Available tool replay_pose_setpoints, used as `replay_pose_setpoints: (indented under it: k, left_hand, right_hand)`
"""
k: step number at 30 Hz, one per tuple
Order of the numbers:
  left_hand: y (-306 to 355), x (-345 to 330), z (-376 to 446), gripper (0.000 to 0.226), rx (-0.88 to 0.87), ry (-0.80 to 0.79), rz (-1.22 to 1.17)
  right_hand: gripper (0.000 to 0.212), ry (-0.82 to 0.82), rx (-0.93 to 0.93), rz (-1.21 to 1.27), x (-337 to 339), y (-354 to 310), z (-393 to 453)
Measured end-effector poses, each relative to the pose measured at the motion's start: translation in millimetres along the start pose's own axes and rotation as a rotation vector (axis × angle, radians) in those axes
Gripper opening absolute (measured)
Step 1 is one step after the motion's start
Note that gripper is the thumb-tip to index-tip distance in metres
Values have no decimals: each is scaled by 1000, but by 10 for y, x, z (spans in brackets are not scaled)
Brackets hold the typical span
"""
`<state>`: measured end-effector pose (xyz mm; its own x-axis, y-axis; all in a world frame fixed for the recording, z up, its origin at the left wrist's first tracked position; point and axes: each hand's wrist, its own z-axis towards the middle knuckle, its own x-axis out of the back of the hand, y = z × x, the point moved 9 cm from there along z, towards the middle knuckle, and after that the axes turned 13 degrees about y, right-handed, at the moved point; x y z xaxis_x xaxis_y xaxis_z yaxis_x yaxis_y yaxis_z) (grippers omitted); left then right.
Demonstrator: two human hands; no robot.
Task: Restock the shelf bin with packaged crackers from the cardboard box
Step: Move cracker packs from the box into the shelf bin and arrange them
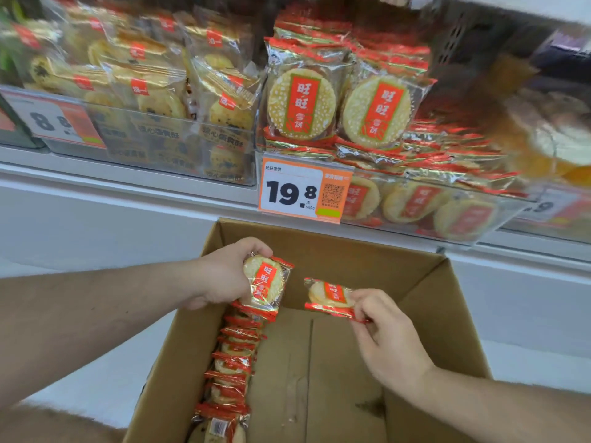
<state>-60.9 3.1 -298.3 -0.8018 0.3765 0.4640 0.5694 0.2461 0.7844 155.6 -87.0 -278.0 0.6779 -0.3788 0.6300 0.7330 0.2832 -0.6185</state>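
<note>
An open brown cardboard box [425, 302] fills the lower middle of the frame, its flaps spread and much of its bare floor showing. Along its left inner wall stands a row of red-and-clear packaged round crackers [232, 362], set on edge one behind the other, running from the bottom edge of the frame up toward the left hand.

The left hand [224, 276], coming in from the left edge, has its grip closed around one red-edged clear cracker packet [265, 284], held upright over the upper end of that row. The right hand [387, 334], coming in from the lower right, pinches a second cracker packet [331, 297] by its lower right corner between thumb and fingertips, tilted nearly flat above the box's bare floor. The two packets are apart.

Above the box, in the upper middle and right, a clear plastic shelf bin [447, 212] holds many packets of the same kind, two of them standing face-out on top. An orange-and-white price tag reading 19.8 [300, 191] hangs on its front. At upper left, a neighbouring clear bin [166, 148] holds yellow-labelled biscuit packets.
</note>
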Motion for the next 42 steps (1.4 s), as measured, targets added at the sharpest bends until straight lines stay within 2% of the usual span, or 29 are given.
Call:
replay_pose_setpoints:
  k: [4, 6, 10, 13, 17, 21, 23, 26, 28, 29, 30, 34, 40, 42]
  left_hand:
    - [366, -113, -214, 73, -78, -17, -52]
    - [583, -192, -348, 73, -118, -45, -127]
    - [970, -316, -588, 75, -190, -126, -377]
    - [1174, -343, -739, 73, -188, -187, -584]
    - [1294, -291, -798, 75, -196, -163, -701]
    - [1373, -238, -805, 50, -258, -50, -681]
    - [1414, -194, -791, 51, -303, 4, -659]
    - [1511, -154, -811, 51, -391, 34, -589]
    - [1599, -195, -854, 53, -460, -5, -560]
    - [1652, -226, -890, 59, -492, -28, -549]
    - [1693, -255, -918, 67, -518, -43, -538]
    - [1803, -300, -1005, 91, -575, -51, -507]
    - [1817, -254, -905, 92, -541, 34, -406]
    - [1903, -164, -887, 84, -620, 148, -293]
  right_hand:
    - [26, 82, 155, -6, 530, -500, 29]
    - [29, 143, 213, -12, 717, -693, 91]
    - [30, 238, 301, -22, 957, -924, 212]
    - [17, 264, 333, -10, 1056, -1013, 299]
    - [14, 262, 397, -10, 1089, -1142, 364]
    - [14, 206, 445, -41, 1078, -1240, 396]
    - [19, 242, 351, 11, 1187, -1208, 471]
    - [31, 302, -77, 183, 1328, -908, 661]
    - [53, 170, -405, 357, 1198, -671, 698]
    - [63, 94, -503, 448, 1120, -622, 690]
    - [67, 34, -558, 517, 1060, -604, 685]
    - [49, -79, -595, 642, 989, -659, 695]
    - [50, -131, -690, 622, 1000, -555, 721]
    - [53, -107, -753, 566, 1078, -480, 779]
